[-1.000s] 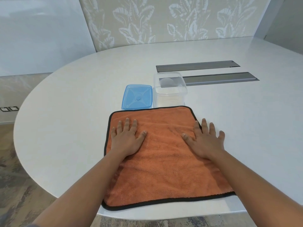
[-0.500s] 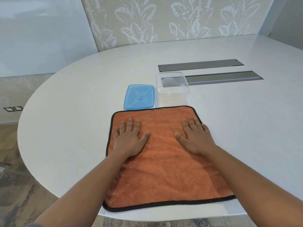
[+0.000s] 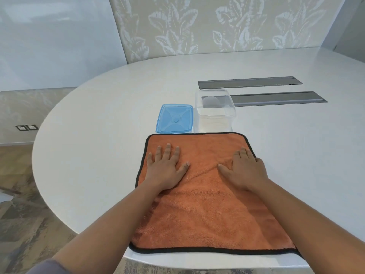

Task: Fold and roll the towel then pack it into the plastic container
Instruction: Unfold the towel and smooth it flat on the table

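An orange towel (image 3: 207,206) with a black border lies spread flat on the white table, its near edge at the table's front rim. My left hand (image 3: 166,169) presses palm down on the towel's far left part, fingers spread. My right hand (image 3: 245,171) lies flat on the far right part, close to the right border. A small crease shows in the cloth between the hands. Just beyond the towel's far edge stands the clear plastic container (image 3: 215,113), with nothing in it. Its blue lid (image 3: 174,120) lies flat to the left of it.
The white oval table (image 3: 102,139) reaches far to the left and right of the towel. Two grey recessed panels (image 3: 276,97) sit in the tabletop behind the container. A patterned wall stands beyond the table; the floor shows at the left.
Both hands stayed flat on the towel. My right hand slid left onto the cloth, then back out toward the right border. My left hand barely moved.
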### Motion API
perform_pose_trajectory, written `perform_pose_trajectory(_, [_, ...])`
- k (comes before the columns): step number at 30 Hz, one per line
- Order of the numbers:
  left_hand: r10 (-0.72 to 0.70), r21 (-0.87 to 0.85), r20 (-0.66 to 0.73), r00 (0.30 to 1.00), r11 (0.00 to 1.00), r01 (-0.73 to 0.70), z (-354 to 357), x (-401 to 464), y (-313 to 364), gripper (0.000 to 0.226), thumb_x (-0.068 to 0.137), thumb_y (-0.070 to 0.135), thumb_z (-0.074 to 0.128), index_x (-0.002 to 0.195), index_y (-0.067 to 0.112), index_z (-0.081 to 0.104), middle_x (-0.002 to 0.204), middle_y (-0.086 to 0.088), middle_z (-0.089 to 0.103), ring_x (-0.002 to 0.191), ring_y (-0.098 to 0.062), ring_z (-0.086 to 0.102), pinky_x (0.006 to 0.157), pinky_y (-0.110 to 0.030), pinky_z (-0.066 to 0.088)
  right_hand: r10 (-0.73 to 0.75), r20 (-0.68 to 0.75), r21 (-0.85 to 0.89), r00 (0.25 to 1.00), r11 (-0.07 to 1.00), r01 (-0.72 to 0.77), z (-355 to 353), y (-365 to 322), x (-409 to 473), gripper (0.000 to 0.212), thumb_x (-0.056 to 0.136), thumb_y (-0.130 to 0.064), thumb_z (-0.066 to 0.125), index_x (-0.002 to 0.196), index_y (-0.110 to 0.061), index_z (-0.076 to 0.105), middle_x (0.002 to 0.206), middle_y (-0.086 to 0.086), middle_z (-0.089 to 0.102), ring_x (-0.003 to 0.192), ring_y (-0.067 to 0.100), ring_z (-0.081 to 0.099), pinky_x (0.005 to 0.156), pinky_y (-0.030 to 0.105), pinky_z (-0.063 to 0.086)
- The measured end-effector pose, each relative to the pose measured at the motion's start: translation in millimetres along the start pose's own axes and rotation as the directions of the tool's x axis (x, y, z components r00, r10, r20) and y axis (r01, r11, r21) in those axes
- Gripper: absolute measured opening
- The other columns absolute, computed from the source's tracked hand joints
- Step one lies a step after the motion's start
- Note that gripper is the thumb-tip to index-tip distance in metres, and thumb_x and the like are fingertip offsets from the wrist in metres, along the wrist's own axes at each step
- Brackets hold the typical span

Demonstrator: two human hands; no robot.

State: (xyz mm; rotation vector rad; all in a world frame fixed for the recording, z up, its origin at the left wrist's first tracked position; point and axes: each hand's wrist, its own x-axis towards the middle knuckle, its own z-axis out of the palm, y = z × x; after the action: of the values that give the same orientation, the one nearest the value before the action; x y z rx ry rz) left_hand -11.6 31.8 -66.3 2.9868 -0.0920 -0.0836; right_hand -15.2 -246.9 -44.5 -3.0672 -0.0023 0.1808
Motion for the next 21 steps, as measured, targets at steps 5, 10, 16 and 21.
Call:
perform_pose_trajectory(5, [0.005,-0.002,-0.005,1.000,1.000,-0.005,1.0,-2.7,6.1,0.091,0.083,0.088,0.000,0.161,0.040,-0.001,0.172,0.003,-0.003,0.157,-0.030,-0.009,0.120,-0.059,-0.008,-0.091,-0.118,0.065,0.989,0.993,0.099,-4.2,-9.8,10.7,0.095,0.088,-0.080,0.009,0.161,-0.020,0.024,0.172,0.009,0.005,0.158,0.029,-0.002,0.123,0.053,0.010])
perform_pose_trajectory(10, [-0.023,-0.017,-0.008,1.000,1.000,0.023,-1.1,-0.3,4.7,0.090,0.082,0.090,0.002,0.160,0.044,0.000,0.172,0.007,-0.002,0.157,-0.029,-0.009,0.119,-0.061,-0.008,-0.194,-0.042,0.065,0.980,0.978,0.197,14.5,-10.0,19.6,0.085,0.090,-0.080,-0.002,0.163,-0.035,0.001,0.173,0.000,-0.005,0.157,0.025,-0.012,0.124,0.055,-0.005])
perform_pose_trajectory(16, [-0.075,-0.030,0.019,0.997,0.997,0.076,-4.7,3.9,1.9,0.093,0.078,0.093,0.000,0.159,0.047,0.000,0.171,0.009,-0.004,0.157,-0.030,-0.010,0.118,-0.063,-0.009,-0.195,-0.059,0.075,0.979,0.977,0.199,17.7,-1.3,24.8,0.093,0.084,-0.087,-0.009,0.162,-0.038,0.003,0.173,-0.002,-0.002,0.158,0.024,-0.009,0.125,0.054,-0.004])
perform_pose_trajectory(21, [-0.031,-0.003,-0.044,0.999,1.000,0.031,-7.4,-5.5,5.6,0.098,0.076,0.097,-0.002,0.159,0.046,0.002,0.172,0.006,0.002,0.157,-0.032,-0.009,0.115,-0.063,-0.016,-0.190,-0.049,0.080,0.981,0.978,0.193,19.2,-1.6,20.8,0.100,0.075,-0.097,-0.003,0.160,-0.044,-0.001,0.172,-0.003,-0.005,0.157,0.026,-0.013,0.124,0.056,-0.007])
